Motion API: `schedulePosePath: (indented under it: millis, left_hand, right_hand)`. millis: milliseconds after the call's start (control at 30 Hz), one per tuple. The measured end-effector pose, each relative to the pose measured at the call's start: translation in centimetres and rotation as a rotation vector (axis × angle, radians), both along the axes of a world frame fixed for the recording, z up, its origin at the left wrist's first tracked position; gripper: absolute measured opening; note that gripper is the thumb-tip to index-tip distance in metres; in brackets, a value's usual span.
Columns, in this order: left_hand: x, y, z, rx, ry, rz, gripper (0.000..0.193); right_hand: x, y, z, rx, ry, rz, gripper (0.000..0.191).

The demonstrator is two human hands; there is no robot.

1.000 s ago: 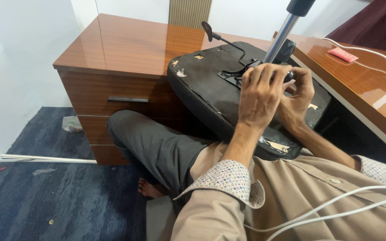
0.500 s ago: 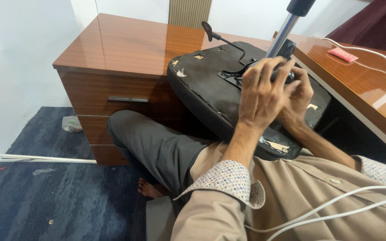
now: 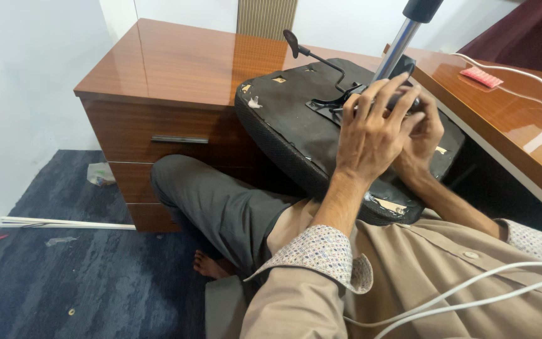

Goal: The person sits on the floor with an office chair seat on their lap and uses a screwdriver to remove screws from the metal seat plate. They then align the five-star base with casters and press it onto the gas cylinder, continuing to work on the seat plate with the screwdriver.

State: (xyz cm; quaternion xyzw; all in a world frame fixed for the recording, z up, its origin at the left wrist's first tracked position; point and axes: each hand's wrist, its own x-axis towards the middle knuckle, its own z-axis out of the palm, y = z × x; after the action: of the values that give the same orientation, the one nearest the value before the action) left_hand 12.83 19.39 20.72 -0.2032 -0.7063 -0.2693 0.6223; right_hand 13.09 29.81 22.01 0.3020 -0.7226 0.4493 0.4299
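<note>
The seat (image 3: 296, 132) lies upturned on the person's lap, underside up so its mechanism is reachable. Left hand (image 3: 371, 129), fingers spread and curled, covers the bracket (image 3: 334, 100) at 1 o'clock; right hand (image 3: 423, 135) wraps it beside the silver post (image 3: 396, 47)

The chair seat (image 3: 296, 125) is black underneath, flecked with pale torn patches; its column (image 3: 398, 45) is silver with a black cap; the drawer cabinet (image 3: 177, 75) is glossy reddish-brown wood, as is the desk (image 3: 522, 125); the carpet (image 3: 64, 282) is mottled dark blue; the trousers (image 3: 221, 201) are grey; the shirt (image 3: 440, 282) is tan, its cuff (image 3: 315, 248) lined with a small dotted print; the cables (image 3: 472, 289) are white; a small pink packet (image 3: 481, 76) lies on the desk.
</note>
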Motion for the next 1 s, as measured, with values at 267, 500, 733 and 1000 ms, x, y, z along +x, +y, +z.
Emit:
schedulePosePath:
  millis: [267,500,733,1000]
  left_hand:
    - [0.0,0.2,-0.4,-0.054,-0.117,0.044,0.045]
    - [0.4,-0.3,0.3,0.021,-0.029,0.004,0.048]
    - [0.2,0.0,-0.1,-0.017,-0.079,-0.042,0.043]
    - [0.2,0.1,0.0,-0.039,-0.038,-0.025,0.049]
  right_hand:
    - [-0.4,0.2,0.0,-0.065,-0.058,0.143,0.044]
    - [0.3,0.0,0.3,-0.064,-0.022,0.088,0.046]
    - [-0.6,0.5,-0.2,-0.026,-0.102,-0.031,0.033]
    - [0.1,0.4,0.0,0.005,-0.038,0.092,0.046]
